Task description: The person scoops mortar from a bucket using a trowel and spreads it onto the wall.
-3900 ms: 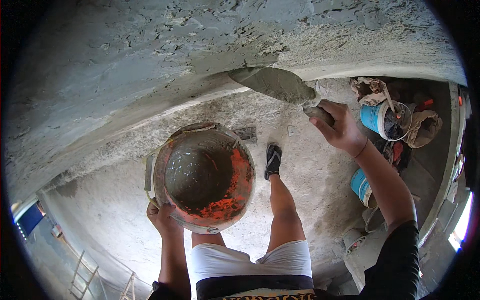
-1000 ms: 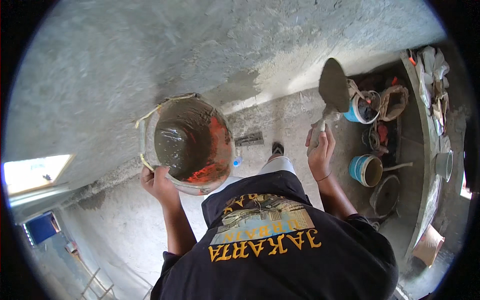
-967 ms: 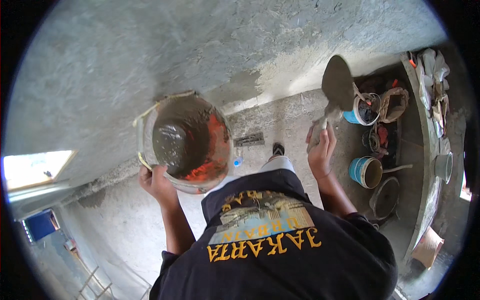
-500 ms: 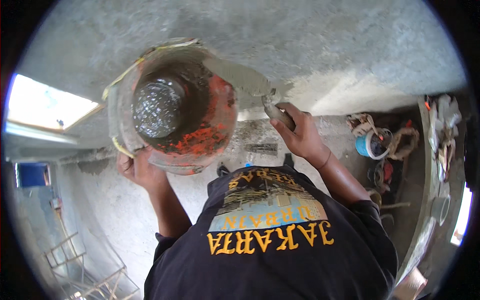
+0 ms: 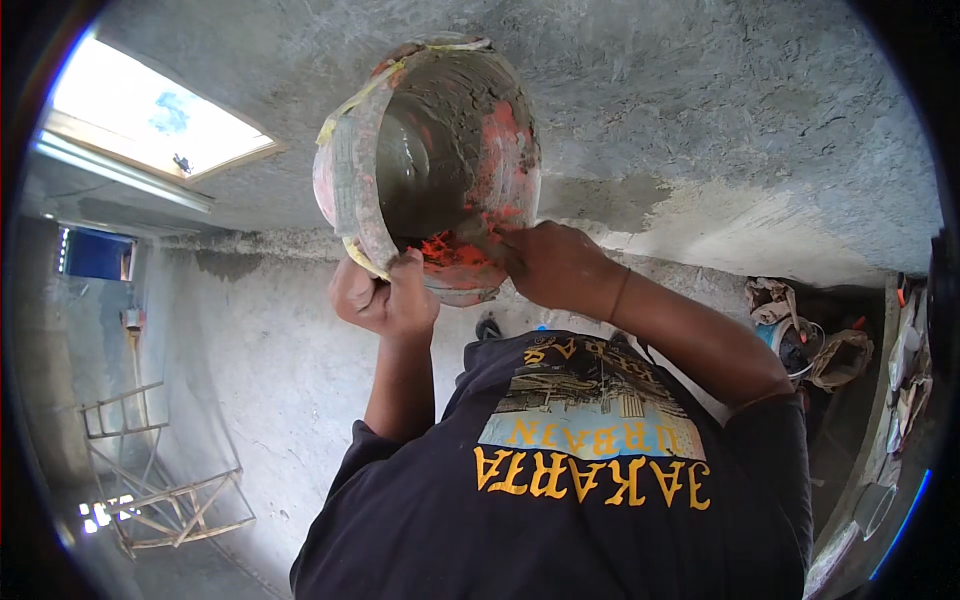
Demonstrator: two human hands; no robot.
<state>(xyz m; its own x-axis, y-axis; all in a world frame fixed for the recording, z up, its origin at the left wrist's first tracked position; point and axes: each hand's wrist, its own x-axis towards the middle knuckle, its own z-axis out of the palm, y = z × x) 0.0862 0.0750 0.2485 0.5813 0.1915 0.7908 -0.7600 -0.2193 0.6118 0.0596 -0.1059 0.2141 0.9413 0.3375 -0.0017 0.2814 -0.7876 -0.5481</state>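
Note:
My left hand grips the near left rim of a round, mortar-smeared orange bucket, which is tipped with its mouth facing right and toward me. Wet grey mortar lies inside, with red showing through on the inner side. My right hand is closed on the trowel at the lower right of the bucket's mouth. The trowel's blade is inside the bucket, smeared grey and hard to tell from the mortar; its handle is hidden by my fingers.
A rough plastered wall spans the top, with a bright window at left. A metal scaffold frame stands lower left. Buckets and sacks sit at right beside a ledge holding scraps.
The bucket, held by my left hand, has risen and tipped further. My right hand has moved left with the trowel, from beside the bucket into its mouth. The view has shifted toward the window.

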